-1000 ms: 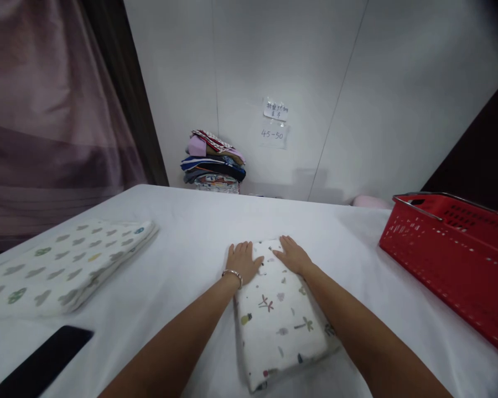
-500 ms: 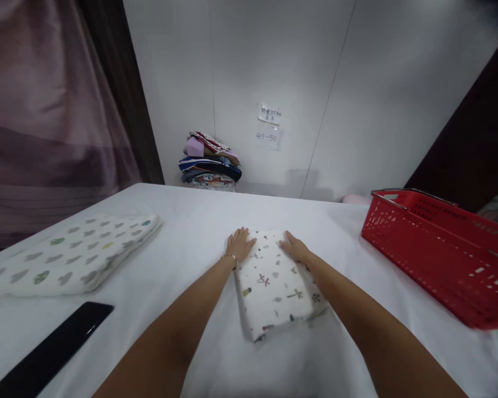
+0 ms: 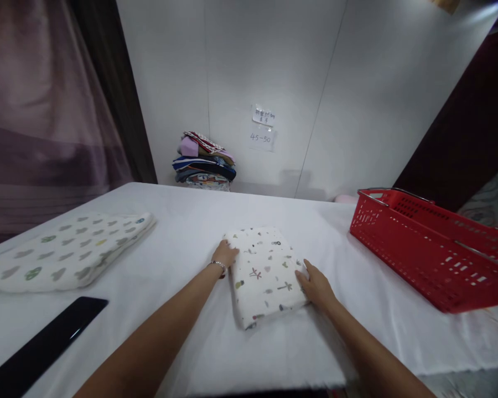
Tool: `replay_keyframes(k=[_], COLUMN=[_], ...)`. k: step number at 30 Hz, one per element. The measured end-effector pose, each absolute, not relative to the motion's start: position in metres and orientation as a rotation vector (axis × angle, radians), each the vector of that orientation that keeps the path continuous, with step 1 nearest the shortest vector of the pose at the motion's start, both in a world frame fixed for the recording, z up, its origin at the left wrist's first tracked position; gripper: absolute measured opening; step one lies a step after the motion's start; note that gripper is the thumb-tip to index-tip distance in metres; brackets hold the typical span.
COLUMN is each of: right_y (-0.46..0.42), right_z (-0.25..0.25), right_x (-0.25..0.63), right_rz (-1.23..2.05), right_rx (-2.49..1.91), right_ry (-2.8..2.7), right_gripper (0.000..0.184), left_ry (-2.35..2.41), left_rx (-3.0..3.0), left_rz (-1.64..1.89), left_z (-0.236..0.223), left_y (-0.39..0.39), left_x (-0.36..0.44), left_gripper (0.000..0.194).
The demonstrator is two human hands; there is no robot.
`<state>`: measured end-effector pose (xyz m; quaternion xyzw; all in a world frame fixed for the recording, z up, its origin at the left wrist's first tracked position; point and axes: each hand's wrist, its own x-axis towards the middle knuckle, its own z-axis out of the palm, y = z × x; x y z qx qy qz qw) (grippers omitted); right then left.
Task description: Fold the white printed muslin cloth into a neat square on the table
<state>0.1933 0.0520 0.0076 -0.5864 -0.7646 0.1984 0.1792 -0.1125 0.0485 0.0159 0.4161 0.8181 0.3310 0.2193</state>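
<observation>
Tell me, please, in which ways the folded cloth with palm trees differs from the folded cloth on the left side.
The palm-tree cloth has small, scattered, multicoloured motifs; the left-side cloth has rows of mostly grey, cloud-like shapes.
The palm-tree cloth has the left hand and right hand at its opposite sides; the left-side cloth lies untouched.
The palm-tree cloth is fully in view; the left-side cloth is cut off by the picture's edge.
Both have white backgrounds.

Cloth (image 3: 265, 271) lying flat in front of me, folded into thick, roughly rectangular pad. Off-white, scattered with small prints: reddish palm, brownish-green palm, yellow pineapple-like shape near left edge, gray bits. Far end angled slightly to my left; near-left corner closest to me. Top fairly smooth. Resting on white-covered table (image 3: 178, 232).
</observation>
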Motion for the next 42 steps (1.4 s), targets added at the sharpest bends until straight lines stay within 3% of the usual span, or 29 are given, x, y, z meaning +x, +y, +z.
replay_keyframes(k=[9,16,24,34,42], right_y=[0.017,0.026,0.035,0.042,0.042], right_z=[0.017,0.014,0.001,0.018,-0.004], right_x=[0.173,0.186,0.196,0.209,0.209], right_rz=[0.630,0.852,1.230,1.598,1.601], right_rx=[-1.640,-1.562,-1.411,-1.287,-1.130], right_ry=[-2.221,-2.079,-1.829,-1.796,-1.680], right_gripper=[0.065,0.063,0.043,0.032,0.032], left_ry=[2.309,2.225,1.743,1.645,1.779], left_rx=[1.273,1.784,2.454,2.535,2.541], left_rz=[0.817,0.782,0.388,0.453,0.481], left_z=[0.026,0.022,0.023,0.026,0.012], left_y=[0.078,0.015,-0.040,-0.039,-0.029], left_x=[-0.126,-0.097,-0.035,0.009,0.042], left_gripper=[0.051,0.047,0.048,0.054,0.059])
